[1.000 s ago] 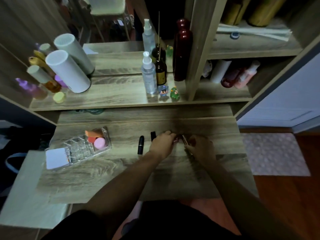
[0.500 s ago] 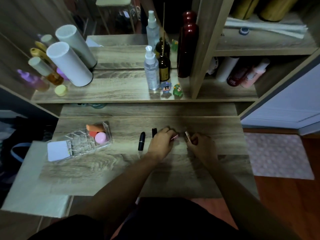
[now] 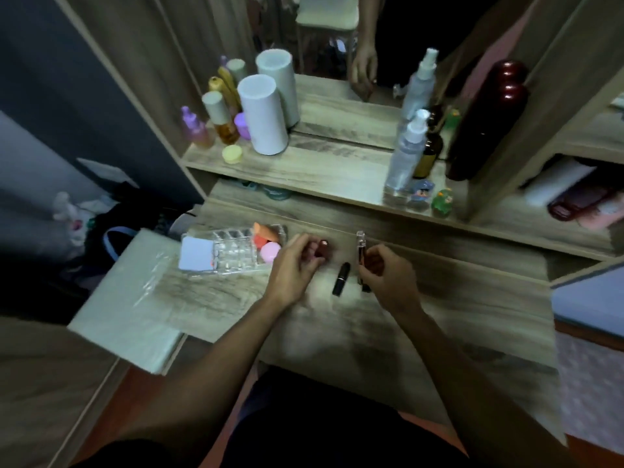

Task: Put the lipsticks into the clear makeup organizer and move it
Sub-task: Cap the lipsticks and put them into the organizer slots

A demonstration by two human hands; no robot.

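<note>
The left hand is curled around a dark red lipstick, held just above the wooden desk; the tube's upper end protrudes past the fingertips. The right hand grips a slim lipstick with a clear cap, held roughly upright, the cap pointing away from the person. Both hands are raised slightly off the surface and stand near each other without touching.

A black lipstick lies flat on the desk between the two hands. A second dark tube is partly hidden under the right hand; its type cannot be determined.

The clear makeup organizer rests on the desk just left of the left hand. Its right-hand section holds an orange sponge and a pink sponge; a white square item sits at its left end. The small central compartments appear unoccupied, though blur limits certainty.

On the shelf behind stand a white cylinder and a clear spray bottle.
</note>
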